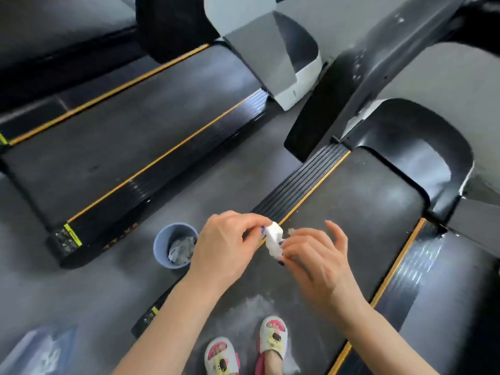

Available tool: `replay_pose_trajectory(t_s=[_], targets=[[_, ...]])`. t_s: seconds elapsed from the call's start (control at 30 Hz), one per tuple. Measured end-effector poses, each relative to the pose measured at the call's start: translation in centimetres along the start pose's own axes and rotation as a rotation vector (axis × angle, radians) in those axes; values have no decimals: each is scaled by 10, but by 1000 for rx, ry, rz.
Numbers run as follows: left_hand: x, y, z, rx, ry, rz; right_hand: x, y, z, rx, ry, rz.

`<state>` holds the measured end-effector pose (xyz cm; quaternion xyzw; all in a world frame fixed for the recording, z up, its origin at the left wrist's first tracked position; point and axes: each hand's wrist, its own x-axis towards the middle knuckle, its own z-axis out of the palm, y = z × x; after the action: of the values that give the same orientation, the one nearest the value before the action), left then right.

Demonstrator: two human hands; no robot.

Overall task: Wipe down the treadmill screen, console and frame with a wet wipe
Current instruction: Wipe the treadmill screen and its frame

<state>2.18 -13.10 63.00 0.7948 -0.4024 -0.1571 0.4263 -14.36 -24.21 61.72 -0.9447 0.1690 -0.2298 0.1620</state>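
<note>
A small crumpled white wet wipe [274, 239] hangs between my two hands above the treadmill belt [351, 212]. My left hand [227, 247] pinches its upper end with thumb and fingertips. My right hand [316, 261] pinches its lower end, its other fingers spread loosely. I stand on the belt of the near treadmill, whose black motor cover [414, 147] and dark upright frame [378, 63] rise ahead on the right. The console and screen are out of view.
A small blue bin [162, 255] with used wipes stands on the grey floor left of my hands. A second treadmill [135, 131] lies to the left. A blue wipe packet [40, 350] sits at the bottom left corner. My feet in slippers [246, 345] rest on the belt.
</note>
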Motion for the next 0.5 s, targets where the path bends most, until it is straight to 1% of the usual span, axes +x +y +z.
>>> replay_pose_trajectory(t_s=[0.13,0.3,0.4,0.5], targets=[[17,93,-35,-67,-110,73,24,-18,-83,-46,137,31],[35,203,-57,-152,-212,211,49,-22,-181,-169,372,115],[44,264,-59,-243,-264,223,55,-17,-237,-211,403,173],[55,315,-52,-317,-312,242,56,-4,-283,-252,410,183]])
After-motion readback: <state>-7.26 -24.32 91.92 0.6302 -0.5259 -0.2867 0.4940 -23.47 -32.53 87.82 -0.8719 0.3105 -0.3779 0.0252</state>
